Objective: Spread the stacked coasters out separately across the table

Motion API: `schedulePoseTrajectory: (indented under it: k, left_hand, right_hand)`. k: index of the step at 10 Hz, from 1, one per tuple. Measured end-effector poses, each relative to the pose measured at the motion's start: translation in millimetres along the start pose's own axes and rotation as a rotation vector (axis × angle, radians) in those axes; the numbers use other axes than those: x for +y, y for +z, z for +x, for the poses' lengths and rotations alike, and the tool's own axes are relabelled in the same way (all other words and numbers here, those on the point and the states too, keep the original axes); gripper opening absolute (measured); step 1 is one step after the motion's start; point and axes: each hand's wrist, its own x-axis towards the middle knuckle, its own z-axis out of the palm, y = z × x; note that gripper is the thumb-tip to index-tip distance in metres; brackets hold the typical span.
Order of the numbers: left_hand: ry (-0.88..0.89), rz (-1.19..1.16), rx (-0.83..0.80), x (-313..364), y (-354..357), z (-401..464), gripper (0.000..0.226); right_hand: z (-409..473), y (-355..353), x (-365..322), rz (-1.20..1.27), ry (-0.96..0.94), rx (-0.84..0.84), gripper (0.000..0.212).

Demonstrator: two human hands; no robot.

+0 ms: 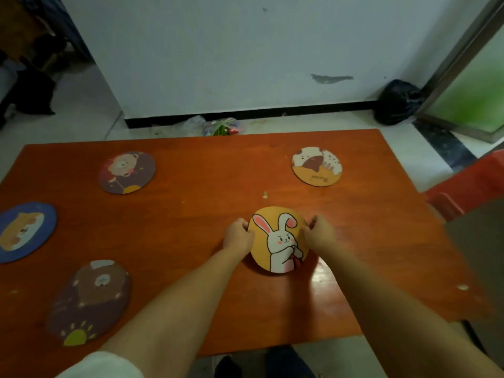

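Observation:
A round yellow coaster with a white rabbit (278,238) lies near the middle of the orange-brown table (196,214). My left hand (238,236) grips its left edge and my right hand (319,233) grips its right edge. I cannot tell whether more coasters lie under it. Other coasters lie apart on the table: a purple bear one (126,172) at far left, a blue one (24,231) at the left edge, a brown bear one (91,298) at near left, and an orange-and-white one (317,166) at far right.
A red plastic stool (469,184) stands off the table's right side, with a grey panel (480,257) in front of it. A black bag (398,102) and plastic bags (218,126) lie on the floor by the white wall. A small scrap (265,194) sits mid-table.

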Motion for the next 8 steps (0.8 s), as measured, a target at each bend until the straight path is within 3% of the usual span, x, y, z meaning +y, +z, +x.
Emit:
schedulePoseTrajectory:
  k: [2, 3, 4, 6, 7, 8]
  left_hand:
    - [0.018, 0.031, -0.135, 35, 69, -30, 0.034]
    - [0.02, 0.043, -0.14, 50, 105, -46, 0.035]
    - [0.01, 0.083, -0.104, 57, 133, -56, 0.035]
    - [-0.032, 0.226, -0.002, 54, 149, -66, 0.004]
    - [0.002, 0.367, 0.068, 53, 151, -66, 0.022]
    - [0.048, 0.331, 0.128, 50, 147, -72, 0.033]
  right_hand:
    - [-2, -55, 79, -0.031, 0.053, -0.007, 0.011]
    - [1, -77, 113, -0.04, 0.07, -0.02, 0.012]
    - [7, -91, 137, -0.051, 0.064, -0.047, 0.012]
    - [14, -88, 153, -0.1, 0.02, -0.066, 0.015]
    - [17, -85, 161, -0.203, -0.02, -0.038, 0.017]
    - [16, -90, 159, -0.119, -0.041, -0.025, 0.022]
